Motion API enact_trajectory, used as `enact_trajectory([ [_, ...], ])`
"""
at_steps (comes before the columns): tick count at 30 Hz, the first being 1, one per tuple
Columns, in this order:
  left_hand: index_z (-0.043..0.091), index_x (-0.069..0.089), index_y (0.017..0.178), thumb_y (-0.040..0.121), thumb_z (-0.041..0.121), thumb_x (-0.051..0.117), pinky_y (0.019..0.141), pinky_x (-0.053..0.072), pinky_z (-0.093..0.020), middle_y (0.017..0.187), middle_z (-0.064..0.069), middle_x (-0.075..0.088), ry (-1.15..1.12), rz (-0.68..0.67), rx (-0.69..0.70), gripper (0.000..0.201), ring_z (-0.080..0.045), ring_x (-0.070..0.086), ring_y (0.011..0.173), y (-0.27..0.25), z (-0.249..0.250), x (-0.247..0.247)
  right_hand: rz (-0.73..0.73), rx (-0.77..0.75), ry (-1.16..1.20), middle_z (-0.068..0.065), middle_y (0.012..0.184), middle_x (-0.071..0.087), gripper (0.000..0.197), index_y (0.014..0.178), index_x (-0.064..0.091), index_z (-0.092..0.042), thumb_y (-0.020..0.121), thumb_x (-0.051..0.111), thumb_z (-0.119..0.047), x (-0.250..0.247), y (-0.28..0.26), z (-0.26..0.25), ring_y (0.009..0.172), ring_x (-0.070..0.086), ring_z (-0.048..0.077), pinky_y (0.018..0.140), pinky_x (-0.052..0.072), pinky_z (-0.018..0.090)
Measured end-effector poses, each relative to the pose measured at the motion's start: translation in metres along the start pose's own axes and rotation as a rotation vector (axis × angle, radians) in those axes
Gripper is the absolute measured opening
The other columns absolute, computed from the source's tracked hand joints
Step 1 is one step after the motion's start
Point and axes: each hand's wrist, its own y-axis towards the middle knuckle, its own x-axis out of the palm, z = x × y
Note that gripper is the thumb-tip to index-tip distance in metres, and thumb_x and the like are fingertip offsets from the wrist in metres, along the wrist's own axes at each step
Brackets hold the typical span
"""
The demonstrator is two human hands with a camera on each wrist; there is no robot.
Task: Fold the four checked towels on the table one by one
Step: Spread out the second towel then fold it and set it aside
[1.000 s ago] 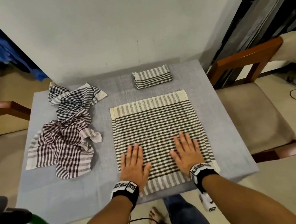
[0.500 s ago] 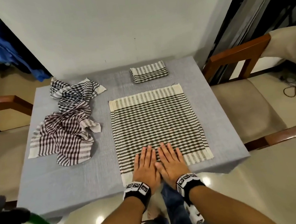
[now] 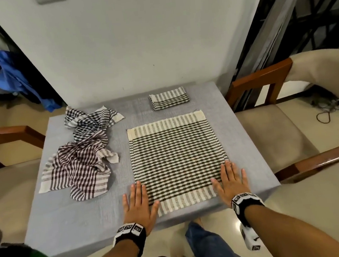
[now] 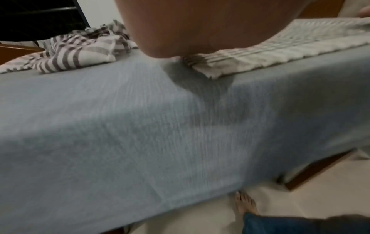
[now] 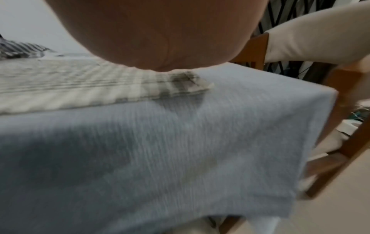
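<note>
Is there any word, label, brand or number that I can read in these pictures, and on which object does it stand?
No readable text in any view.
Left wristband: black-and-white square marker patterns, no letters.
Right wristband: the same patterns, no letters.
White wrist camera: a black mark, too small to read.
Spread towel, folded towel: checks and stripes only, no label visible.

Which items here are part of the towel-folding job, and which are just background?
Job:
- spread towel, flat, left hand and right hand flat on its near corners
- folded towel at the far edge
- crumpled towels, heaped on the left, unfolded

Background:
- table with grey cloth
- wooden chairs either side
- blue garment hanging far left
- cable on the right chair
</note>
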Motion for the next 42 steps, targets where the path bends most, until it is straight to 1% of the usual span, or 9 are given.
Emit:
enact_trajectory([
  [4, 0.013, 0.013, 0.156, 0.095, 0.058, 0.012, 0.120, -0.010, -0.047, 0.164, -0.006, 0.002, -0.003, 0.025, 0.074, 0.075, -0.025, -0.009, 0.150, 0.055, 0.008, -0.055, 0.087, -0.137, -0.110, 0.012, 0.162, -0.018, 0.074, 0.156, -0.004, -0.010, 0.101, 0.027, -0.048, -0.060, 0.039, -0.024, 0.148, -0.018, 0.031, 0.121, -0.007, 0.049],
  [10, 0.016, 0.039, 0.146, 0.099, 0.040, 0.041, 0.113, 0.030, -0.043, 0.150, -0.006, 0.043, -0.027, 0.125, 0.065, 0.053, -0.027, 0.037, 0.138, 0.134, 0.009, -0.123, 0.174, -0.218, -0.065, 0.007, 0.159, 0.027, 0.055, 0.149, 0.035, -0.014, 0.096, 0.046, -0.024, -0.155, 0.110, -0.068, 0.148, 0.016, 0.027, 0.120, 0.016, 0.045],
  [16, 0.015, 0.045, 0.139, 0.097, 0.030, 0.046, 0.099, 0.045, -0.044, 0.143, -0.007, 0.049, -0.080, 0.136, -0.020, 0.045, -0.029, 0.047, 0.126, 0.200, -0.002, -0.140, 0.150, -0.196, -0.137, 0.007, 0.145, 0.045, 0.051, 0.138, 0.051, -0.015, 0.087, 0.054, -0.014, -0.191, 0.174, -0.082, 0.135, 0.037, 0.027, 0.111, 0.032, 0.043],
  [20, 0.017, 0.037, 0.146, 0.095, 0.021, 0.045, 0.108, 0.039, -0.047, 0.155, -0.007, 0.033, -0.100, 0.075, -0.073, 0.051, -0.029, 0.035, 0.138, 0.239, -0.010, -0.137, 0.082, -0.152, -0.186, 0.007, 0.155, 0.030, 0.054, 0.142, 0.046, -0.019, 0.089, 0.057, -0.018, -0.190, 0.216, -0.072, 0.138, 0.032, 0.028, 0.110, 0.034, 0.045],
  [24, 0.018, 0.031, 0.148, 0.089, 0.014, 0.053, 0.109, 0.038, -0.050, 0.157, -0.009, 0.027, -0.071, 0.003, -0.139, 0.063, -0.032, 0.032, 0.139, 0.270, -0.017, -0.136, 0.008, -0.121, -0.207, 0.009, 0.162, 0.009, 0.073, 0.152, 0.025, -0.021, 0.088, 0.061, -0.020, -0.186, 0.252, -0.062, 0.146, 0.017, 0.030, 0.115, 0.027, 0.048],
  [28, 0.015, 0.042, 0.139, 0.086, 0.012, 0.054, 0.100, 0.045, -0.049, 0.139, -0.013, 0.043, 0.082, -0.008, -0.147, 0.054, -0.034, 0.044, 0.124, 0.284, -0.021, -0.132, 0.004, -0.119, -0.240, 0.010, 0.153, 0.028, 0.069, 0.148, 0.031, -0.017, 0.086, 0.061, -0.017, -0.185, 0.275, -0.061, 0.138, 0.033, 0.031, 0.118, 0.021, 0.051],
  [35, 0.019, 0.049, 0.129, 0.090, 0.015, 0.049, 0.095, 0.047, -0.044, 0.126, -0.009, 0.055, 0.022, 0.004, -0.179, 0.039, -0.030, 0.051, 0.117, 0.297, -0.029, -0.133, 0.048, -0.081, -0.347, 0.007, 0.135, 0.051, 0.055, 0.135, 0.048, -0.015, 0.084, 0.062, -0.029, -0.201, 0.296, -0.061, 0.131, 0.038, 0.030, 0.111, 0.031, 0.045],
  [40, 0.020, 0.058, 0.123, 0.097, 0.021, 0.048, 0.089, 0.049, -0.041, 0.120, -0.006, 0.059, 0.010, 0.026, -0.178, 0.028, -0.028, 0.054, 0.112, 0.307, -0.036, -0.145, 0.052, -0.096, -0.356, 0.003, 0.120, 0.061, 0.037, 0.122, 0.059, -0.018, 0.087, 0.060, -0.031, -0.220, 0.309, -0.057, 0.122, 0.050, 0.025, 0.117, 0.015, 0.055],
  [42, 0.022, 0.062, 0.120, 0.098, 0.025, 0.049, 0.085, 0.051, -0.043, 0.117, -0.006, 0.060, -0.020, 0.081, -0.185, 0.025, -0.029, 0.057, 0.108, 0.312, -0.037, -0.154, 0.091, -0.101, -0.305, 0.001, 0.111, 0.066, 0.030, 0.117, 0.060, -0.021, 0.090, 0.059, -0.032, -0.229, 0.315, -0.054, 0.112, 0.059, 0.023, 0.117, 0.016, 0.053],
])
